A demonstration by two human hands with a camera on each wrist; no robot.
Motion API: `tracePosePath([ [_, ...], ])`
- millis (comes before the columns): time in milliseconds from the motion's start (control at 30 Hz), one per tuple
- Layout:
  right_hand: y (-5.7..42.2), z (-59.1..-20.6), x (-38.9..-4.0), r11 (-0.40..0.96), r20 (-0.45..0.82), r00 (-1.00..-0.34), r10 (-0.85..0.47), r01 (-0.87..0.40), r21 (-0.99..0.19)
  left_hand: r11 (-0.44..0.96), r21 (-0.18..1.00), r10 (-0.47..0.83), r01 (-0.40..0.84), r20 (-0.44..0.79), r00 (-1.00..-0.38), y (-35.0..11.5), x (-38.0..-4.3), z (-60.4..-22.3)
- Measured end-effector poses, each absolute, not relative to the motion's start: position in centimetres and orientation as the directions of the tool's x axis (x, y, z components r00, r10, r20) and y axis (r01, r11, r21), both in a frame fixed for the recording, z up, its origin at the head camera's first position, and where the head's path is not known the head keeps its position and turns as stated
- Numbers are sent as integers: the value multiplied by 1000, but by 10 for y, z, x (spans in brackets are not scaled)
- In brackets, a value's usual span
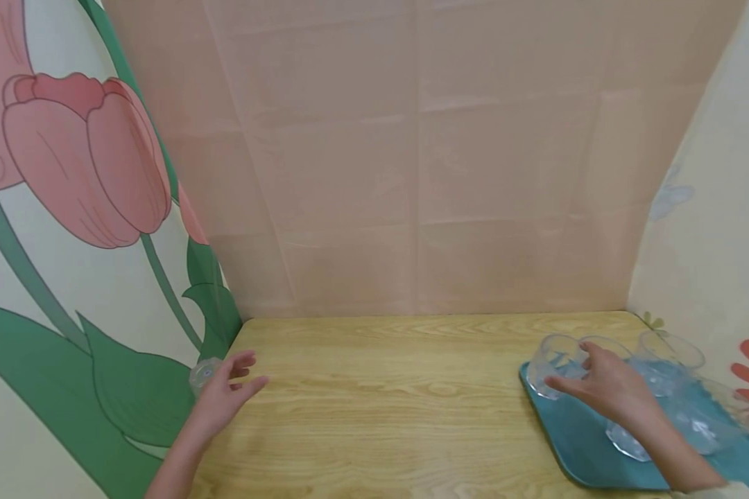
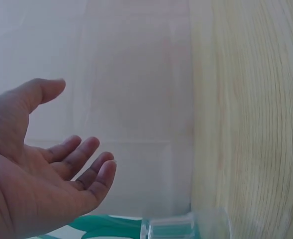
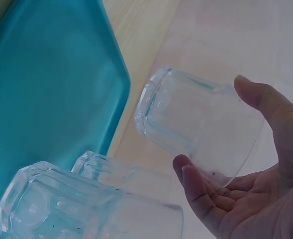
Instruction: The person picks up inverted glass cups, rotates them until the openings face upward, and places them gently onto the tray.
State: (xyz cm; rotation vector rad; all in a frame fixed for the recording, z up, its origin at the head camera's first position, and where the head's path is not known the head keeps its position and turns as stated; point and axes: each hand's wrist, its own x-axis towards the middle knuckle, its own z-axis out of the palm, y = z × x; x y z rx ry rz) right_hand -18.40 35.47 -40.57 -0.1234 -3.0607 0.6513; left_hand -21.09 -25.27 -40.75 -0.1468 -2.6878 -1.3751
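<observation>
At the left, my left hand (image 1: 221,391) is held with its fingers loosely bent and nothing between them. Just behind it a clear glass (image 1: 202,372) shows in part, the rest hidden by the hand. The left wrist view has that glass (image 2: 171,228) at its bottom edge, apart from the hand (image 2: 51,169). My right hand (image 1: 612,384) grips another clear drinking glass (image 3: 201,124) near its rim, thumb on one side and fingers on the other. In the head view this glass (image 1: 546,371) is at the left far corner of the blue tray (image 1: 574,450).
Several more clear glasses (image 1: 702,423) stand on the tray at the right, partly behind the right forearm. The wooden table (image 1: 387,416) runs between the hands. A pinkish sheet (image 1: 412,173) hangs at the back, and a tulip-painted wall (image 1: 56,277) borders the left.
</observation>
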Motion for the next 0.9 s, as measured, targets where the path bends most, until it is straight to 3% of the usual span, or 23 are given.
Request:
tracePosePath([
  [233,358,-409,-186,908,-39,-996,85,93,-408,618,779,-40,109,169,-985,-269,-214,-406],
  [467,360,-413,-185,914,-32,-995,96,101,-394,647,762,-92,16,99,-991,-285,-216,-404],
  [900,360,-418,-187,929,15,-995,100,88,-359,662,748,-113,-47,38,-993,-304,-224,-406],
])
